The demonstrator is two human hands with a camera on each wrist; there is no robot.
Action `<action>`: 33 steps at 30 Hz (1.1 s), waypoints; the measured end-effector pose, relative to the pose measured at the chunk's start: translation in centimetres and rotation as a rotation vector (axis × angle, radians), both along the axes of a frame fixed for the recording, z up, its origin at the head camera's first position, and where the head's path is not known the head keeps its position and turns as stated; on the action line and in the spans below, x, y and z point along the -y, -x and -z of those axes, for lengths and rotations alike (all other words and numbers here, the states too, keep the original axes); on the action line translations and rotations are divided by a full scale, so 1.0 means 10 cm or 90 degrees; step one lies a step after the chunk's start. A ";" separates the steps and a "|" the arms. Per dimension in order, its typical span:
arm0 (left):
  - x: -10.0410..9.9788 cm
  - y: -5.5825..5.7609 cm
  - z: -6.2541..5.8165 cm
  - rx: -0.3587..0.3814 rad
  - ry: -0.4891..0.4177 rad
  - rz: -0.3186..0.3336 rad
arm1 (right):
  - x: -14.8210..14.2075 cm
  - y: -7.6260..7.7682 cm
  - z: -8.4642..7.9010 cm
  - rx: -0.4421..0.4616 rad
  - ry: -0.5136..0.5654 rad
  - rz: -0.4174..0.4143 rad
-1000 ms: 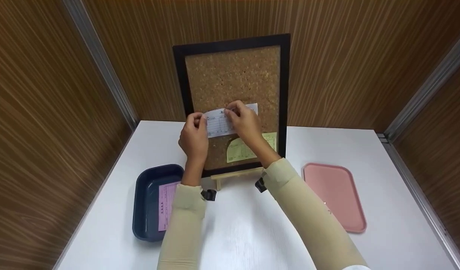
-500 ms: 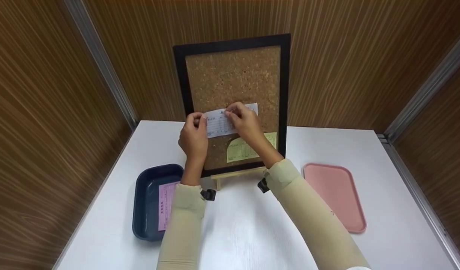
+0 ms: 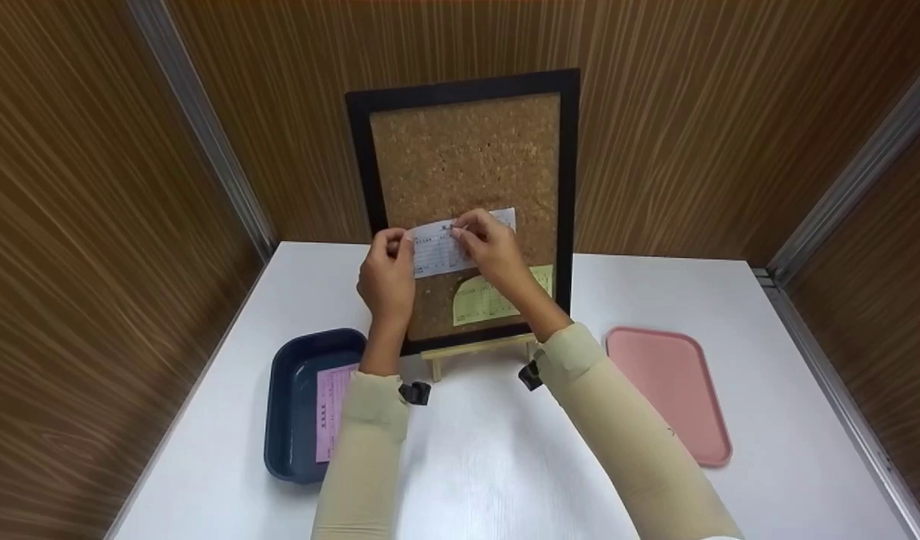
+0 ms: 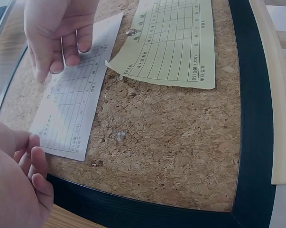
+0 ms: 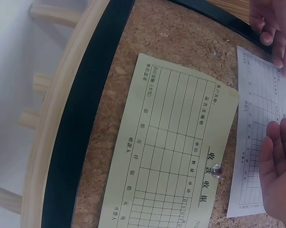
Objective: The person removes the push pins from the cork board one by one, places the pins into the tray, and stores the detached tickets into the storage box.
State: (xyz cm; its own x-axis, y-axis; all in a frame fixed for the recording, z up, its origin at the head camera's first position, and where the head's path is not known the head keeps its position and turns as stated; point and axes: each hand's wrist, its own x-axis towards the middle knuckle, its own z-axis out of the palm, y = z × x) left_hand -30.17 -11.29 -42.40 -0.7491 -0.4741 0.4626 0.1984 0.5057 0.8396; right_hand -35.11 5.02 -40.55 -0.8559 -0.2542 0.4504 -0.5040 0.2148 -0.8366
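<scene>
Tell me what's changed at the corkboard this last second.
In the head view, the right hand shifted slightly down and rightward over the white receipt; no visible grasp or release. The left hand stays at that receipt's left edge; the yellow-green receipt and corkboard stayed put.

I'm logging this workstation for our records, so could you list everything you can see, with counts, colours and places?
Cork board: one, brown, black-framed, on the stand
Stand: one, pale wood, under the board
White slip: one, against the cork, between the hands
Yellow-green slip: one, lower right of the board
Pin: at least one, clear, on the yellow-green slip
Deep tray: one, dark blue, left on the table
Printed slip: one, purple-pink, in the deep tray
Shallow tray: one, pink, right on the table
Table: one, white, underneath
Wall panels: three, brown wood-grain, back and sides
Wrist devices: two, black, one per wrist
Sleeves: two, beige, on the forearms
Hands: two, bare, at the white slip
</scene>
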 end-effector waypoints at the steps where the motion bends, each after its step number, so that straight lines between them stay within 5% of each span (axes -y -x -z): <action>1: 0.00 -0.01 0.00 0.002 -0.003 0.004 | 0.00 -0.01 0.00 0.001 0.004 -0.002; 8: 0.00 -0.05 -0.01 0.002 -0.014 0.008 | -0.04 -0.03 0.01 0.006 0.047 -0.033; 22: -0.03 -0.24 -0.07 -0.027 -0.061 0.065 | -0.22 -0.10 0.01 -0.001 0.095 -0.002; 33: 0.05 -0.54 -0.07 -0.034 -0.102 0.095 | -0.57 -0.33 0.08 -0.030 0.111 -0.006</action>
State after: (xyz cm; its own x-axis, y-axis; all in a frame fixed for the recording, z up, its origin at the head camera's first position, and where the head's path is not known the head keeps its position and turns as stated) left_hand -24.75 -11.78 -41.74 -0.7924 -0.4308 0.4319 0.3078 0.3288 0.8928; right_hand -31.83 10.75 -41.34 -0.8308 -0.1759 0.5281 -0.5449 0.0637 -0.8361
